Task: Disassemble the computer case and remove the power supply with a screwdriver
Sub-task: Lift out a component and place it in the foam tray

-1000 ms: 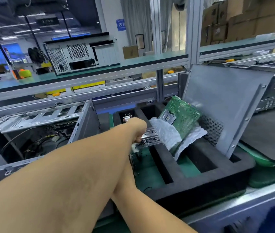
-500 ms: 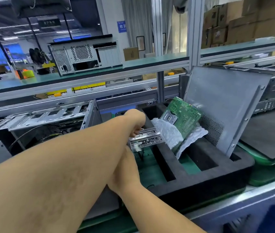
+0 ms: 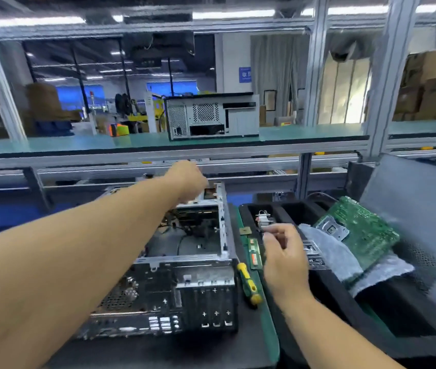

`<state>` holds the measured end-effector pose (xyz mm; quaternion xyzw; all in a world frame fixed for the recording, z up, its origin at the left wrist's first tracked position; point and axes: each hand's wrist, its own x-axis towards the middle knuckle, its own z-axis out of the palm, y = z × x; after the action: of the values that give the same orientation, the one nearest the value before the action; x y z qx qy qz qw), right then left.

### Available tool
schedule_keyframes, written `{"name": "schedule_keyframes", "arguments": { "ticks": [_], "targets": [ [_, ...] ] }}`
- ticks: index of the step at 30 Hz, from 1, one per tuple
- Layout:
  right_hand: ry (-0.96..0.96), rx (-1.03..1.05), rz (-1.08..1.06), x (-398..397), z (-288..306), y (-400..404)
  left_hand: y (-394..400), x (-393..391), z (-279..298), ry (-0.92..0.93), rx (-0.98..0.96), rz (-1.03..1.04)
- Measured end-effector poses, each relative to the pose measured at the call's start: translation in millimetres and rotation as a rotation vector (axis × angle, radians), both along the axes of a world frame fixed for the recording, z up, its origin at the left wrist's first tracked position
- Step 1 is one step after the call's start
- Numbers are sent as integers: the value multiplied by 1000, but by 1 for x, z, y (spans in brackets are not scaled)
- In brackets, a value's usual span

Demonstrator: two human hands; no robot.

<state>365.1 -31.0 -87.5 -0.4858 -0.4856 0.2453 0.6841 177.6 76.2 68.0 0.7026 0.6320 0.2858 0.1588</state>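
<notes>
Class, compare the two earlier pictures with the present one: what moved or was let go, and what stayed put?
The left hand has left the foam tray and reached across to the far top edge of the open computer case. The metal bracket it held now lies in the tray, with the right hand over it. The green circuit board and its white wrap stay propped in the tray.

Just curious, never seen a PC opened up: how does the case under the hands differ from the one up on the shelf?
The open grey metal computer case lies on the bench, side off, insides showing; the closed grey computer case on the green shelf is untouched. A left hand reaches over the open one. Both show perforated rear panels.
</notes>
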Motion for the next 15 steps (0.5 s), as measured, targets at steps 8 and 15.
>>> {"name": "schedule_keyframes", "arguments": {
  "ticks": [8,15],
  "targets": [
    [-1130,-25,152,-75,124,61,1,-69,-48,422,82,-78],
    [-1736,-201,29,-119,111,99,13,-69,-61,-469,-480,109]
  ]
}}
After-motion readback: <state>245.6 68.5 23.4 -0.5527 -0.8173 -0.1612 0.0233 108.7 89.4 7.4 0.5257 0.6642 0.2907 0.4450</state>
